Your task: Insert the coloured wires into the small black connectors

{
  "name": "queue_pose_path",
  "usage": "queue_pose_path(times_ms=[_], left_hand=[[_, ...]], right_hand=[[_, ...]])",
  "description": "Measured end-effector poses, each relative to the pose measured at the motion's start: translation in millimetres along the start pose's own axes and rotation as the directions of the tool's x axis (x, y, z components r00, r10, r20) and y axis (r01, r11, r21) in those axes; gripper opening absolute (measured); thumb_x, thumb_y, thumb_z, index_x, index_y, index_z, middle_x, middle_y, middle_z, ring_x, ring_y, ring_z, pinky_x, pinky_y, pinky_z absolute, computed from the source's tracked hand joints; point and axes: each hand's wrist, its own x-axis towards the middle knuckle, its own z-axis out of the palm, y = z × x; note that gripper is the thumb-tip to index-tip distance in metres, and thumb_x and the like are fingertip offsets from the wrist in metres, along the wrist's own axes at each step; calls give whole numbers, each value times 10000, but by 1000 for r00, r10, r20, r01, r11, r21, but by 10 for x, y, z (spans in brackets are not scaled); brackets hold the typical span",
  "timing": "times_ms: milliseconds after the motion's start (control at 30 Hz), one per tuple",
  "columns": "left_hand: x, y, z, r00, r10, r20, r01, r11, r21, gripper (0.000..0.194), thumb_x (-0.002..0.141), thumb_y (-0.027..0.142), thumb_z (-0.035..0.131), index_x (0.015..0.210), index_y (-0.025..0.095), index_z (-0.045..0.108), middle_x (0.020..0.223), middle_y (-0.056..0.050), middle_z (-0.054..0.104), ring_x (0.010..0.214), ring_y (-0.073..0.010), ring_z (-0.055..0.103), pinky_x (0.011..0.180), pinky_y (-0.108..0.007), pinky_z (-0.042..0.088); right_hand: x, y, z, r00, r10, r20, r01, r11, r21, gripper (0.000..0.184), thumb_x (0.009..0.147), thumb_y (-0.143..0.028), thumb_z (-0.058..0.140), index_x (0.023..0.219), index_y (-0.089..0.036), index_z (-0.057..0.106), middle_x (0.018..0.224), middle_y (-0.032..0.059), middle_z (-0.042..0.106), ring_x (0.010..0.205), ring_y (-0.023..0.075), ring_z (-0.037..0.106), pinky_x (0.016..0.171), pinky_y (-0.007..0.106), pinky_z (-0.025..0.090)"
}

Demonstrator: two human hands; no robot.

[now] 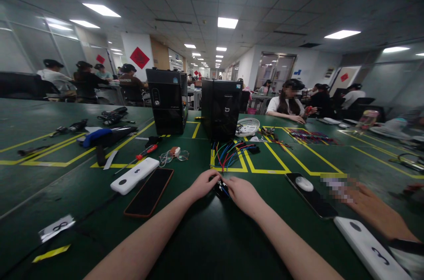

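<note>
Both hands working up close at the near middle of the green table (271, 196). Left hand (202, 184): thumb and fingers drawn together at the upper left of a small black part with blue and pale bits (221, 188). Right hand (243, 192): fingers bent in against its right side. Grip looks nearly closed on both sides, with the part between your fingertips; exact contact is covered by your fingers, so can't tell which hand bears it.

Step in hand, as judged: fine two-handed fingertip work on that part. The loose fan of red, blue, green and black wires (228, 153) lies just beyond your fingertips; can't tell if any wire joins the part. Any further move calls for one hand steadying while the other makes small adjustments, fingertips clear of the wire ends. Part is small and dark, so it could slip or turn; light pressure should do.

Around you: two black computer towers (167, 107) stand at the far side, white openwork basket (248, 126) right of them. Red-and-black screwdriver (146, 152), white numbered device (136, 175) and brown-edged black phone (150, 192) lie left. Another person's hand (369, 202) is at right, well apart from yours.
</note>
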Motion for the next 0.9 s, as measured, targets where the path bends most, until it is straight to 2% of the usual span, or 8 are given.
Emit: queue_pose_path(times_ms=[200,533,667,800,900], left_hand=[[-11,19,-4,999,22,-35,-21,999,26,157,846,232,478,809,156,610,846,-38,623,836,-174,561,793,-276,432],[17,-12,0,996,-17,-88,21,999,47,174,838,231,462,732,149,572,767,-32,568,769,-165,536,733,-268,435],[33,-15,6,993,-58,-102,62,997,39,158,828,213,475,716,153,569,766,-25,576,773,-160,544,746,-268,442],[31,36,-8,990,-92,-107,86,994,-61,74,800,159,504,814,153,577,804,-22,601,789,-151,570,763,-259,454],[24,57,-17,990,-107,-95,97,990,-104,124,791,119,505,881,151,584,855,-32,619,836,-154,584,807,-270,459]], right_hand=[[-11,-8,-12,998,-42,-44,44,997,66,347,879,-370,432,1157,-215,568,980,82,578,898,193,541,793,293,418],[14,-78,15,992,-89,-85,98,989,109,399,843,-371,505,1207,-209,532,1121,96,543,1046,223,480,899,349,397],[-20,-86,25,994,-73,-78,81,991,109,433,831,-355,529,1236,-205,500,1110,91,565,1031,217,501,902,351,392],[-40,-114,10,993,-44,-109,55,994,93,378,838,-346,520,1188,-205,526,1053,80,590,998,213,521,879,350,395],[-44,-145,17,992,-34,-124,42,997,62,334,828,-335,535,1133,-201,555,1041,78,590,984,212,525,860,347,396]])
